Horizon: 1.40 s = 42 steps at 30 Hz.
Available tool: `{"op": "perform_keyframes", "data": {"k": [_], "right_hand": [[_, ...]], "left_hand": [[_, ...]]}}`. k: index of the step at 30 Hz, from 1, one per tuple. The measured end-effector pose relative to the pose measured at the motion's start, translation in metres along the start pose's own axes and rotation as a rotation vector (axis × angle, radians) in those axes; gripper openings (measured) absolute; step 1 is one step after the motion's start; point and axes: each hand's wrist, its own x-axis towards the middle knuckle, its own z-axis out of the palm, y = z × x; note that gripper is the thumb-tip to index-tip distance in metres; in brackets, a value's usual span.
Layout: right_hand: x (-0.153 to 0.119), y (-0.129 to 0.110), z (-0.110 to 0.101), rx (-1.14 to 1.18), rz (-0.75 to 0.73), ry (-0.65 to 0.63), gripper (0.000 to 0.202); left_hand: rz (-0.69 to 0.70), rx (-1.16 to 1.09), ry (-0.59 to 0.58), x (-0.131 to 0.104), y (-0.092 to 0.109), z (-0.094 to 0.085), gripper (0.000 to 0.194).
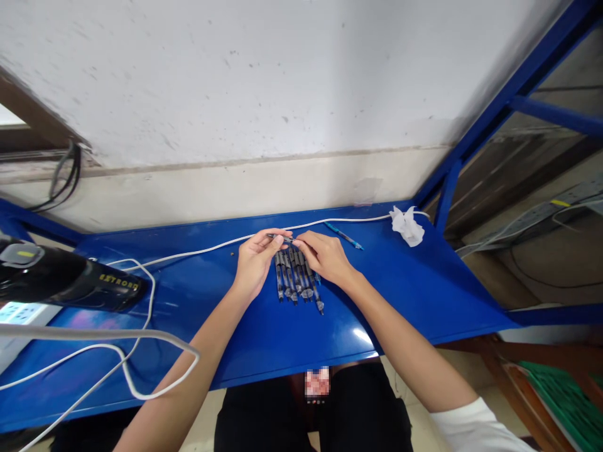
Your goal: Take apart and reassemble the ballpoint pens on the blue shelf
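My left hand (254, 260) pinches a dark pen (281, 238) between thumb and fingers, holding it roughly level over the blue tabletop. The fingers of my right hand (327, 256) close on the pen's right end, so both hands meet on it. Just below them lies a row of several dark pens (293, 276) with grey grips and clear parts, side by side and pointing toward me. Their far ends are partly hidden by my hands. A light-blue pen (345, 236) rests beyond my right hand, apart from the row.
A white cable (207, 248) runs across the blue table (414, 295), with loops at the left. Also at the left are a black bottle (103, 282) and a white power strip (28, 314). Crumpled tissue (407, 226) sits at the back right. A wall (282, 94) stands behind.
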Motion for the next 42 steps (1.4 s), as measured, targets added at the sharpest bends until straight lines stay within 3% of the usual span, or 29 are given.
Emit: {"op": "perform_keyframes", "data": {"k": [15, 26, 36, 42], "right_hand": [[-0.0001, -0.0021, -0.0029, 0.068, 0.059, -0.016, 0.029], [0.0067, -0.0057, -0.0078, 0.345, 0.133, -0.055, 0.037], [0.0087, -0.0077, -0.0078, 0.596, 0.316, -0.137, 0.053], [0.0082, -0.0079, -0.0034, 0.585, 0.32, -0.013, 0.039]], "left_hand": [[-0.011, -0.023, 0.018, 0.0021, 0.0017, -0.0031, 0.026], [-0.036, -0.06, 0.018, 0.0043, 0.0, -0.0055, 0.026], [-0.032, -0.064, -0.034, 0.0039, 0.0057, -0.0079, 0.029], [-0.016, -0.07, 0.009, 0.0036, 0.0044, -0.0053, 0.031]]}}
